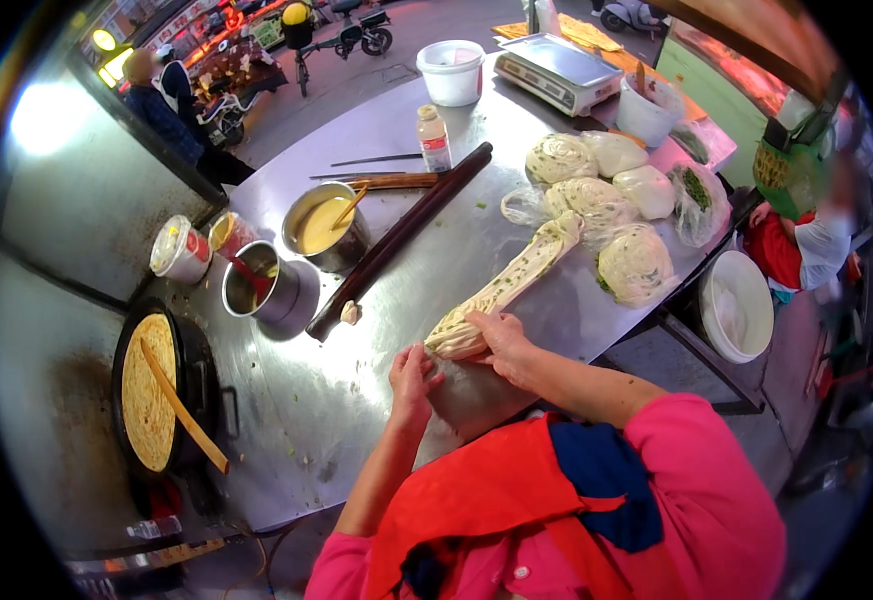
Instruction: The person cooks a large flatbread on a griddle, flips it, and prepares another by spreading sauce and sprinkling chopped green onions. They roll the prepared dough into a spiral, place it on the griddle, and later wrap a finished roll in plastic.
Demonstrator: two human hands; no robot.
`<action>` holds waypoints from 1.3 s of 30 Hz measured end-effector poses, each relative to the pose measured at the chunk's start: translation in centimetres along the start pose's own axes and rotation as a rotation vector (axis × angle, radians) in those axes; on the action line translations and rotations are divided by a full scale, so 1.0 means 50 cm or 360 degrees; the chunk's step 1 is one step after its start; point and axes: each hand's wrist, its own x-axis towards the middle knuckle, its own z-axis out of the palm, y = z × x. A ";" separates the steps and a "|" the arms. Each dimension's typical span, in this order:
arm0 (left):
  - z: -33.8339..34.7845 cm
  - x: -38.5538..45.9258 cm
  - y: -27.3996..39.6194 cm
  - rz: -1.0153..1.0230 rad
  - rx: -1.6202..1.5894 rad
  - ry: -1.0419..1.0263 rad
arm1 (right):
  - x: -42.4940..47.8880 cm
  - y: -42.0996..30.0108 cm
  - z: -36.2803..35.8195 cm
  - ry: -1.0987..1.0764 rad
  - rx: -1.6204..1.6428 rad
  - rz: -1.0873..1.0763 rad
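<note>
A long strip of dough flecked with chopped scallion (515, 281) stretches diagonally over the metal tabletop (376, 420). Its near end is bunched into a thick fold. My right hand (502, 341) grips that fold, thumb on top and fingers underneath. At the left tip of the same end is my left hand (411, 381), fingers bent against the dough; whether they pinch it cannot be made out. The strip's far end lies against plastic-wrapped coiled dough (590, 202). Another coiled dough piece (635, 262) sits to the right, and plain dough balls (643, 191) lie behind.
A dark rolling pin (399, 244) lies left of the strip. Beyond it stand a pot of yellow batter (324, 225) and a pot with a red-handled utensil (253, 281). A pan holds a flatbread (150, 390) under a wooden stick (181, 405). A scale (556, 71) stands behind.
</note>
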 end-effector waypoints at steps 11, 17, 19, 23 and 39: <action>0.193 -0.030 0.050 0.0172 0.0144 -0.0321 | 0.122 -0.122 -0.120 0.0177 0.0151 -0.0155; 0.309 -0.019 -0.031 0.2015 0.1628 -0.0047 | 0.171 -0.146 -0.182 0.0025 0.0403 -0.0251; 0.345 0.011 -0.046 0.2159 0.1761 0.0012 | 0.178 -0.155 -0.182 -0.0032 0.0300 -0.0184; 0.387 0.095 -0.081 0.2476 0.1699 0.0251 | 0.192 -0.190 -0.234 -0.0181 -0.0294 -0.0156; 0.298 0.092 -0.046 0.2494 0.2323 -0.0146 | 0.329 -0.323 -0.364 0.0372 -0.2853 -0.1911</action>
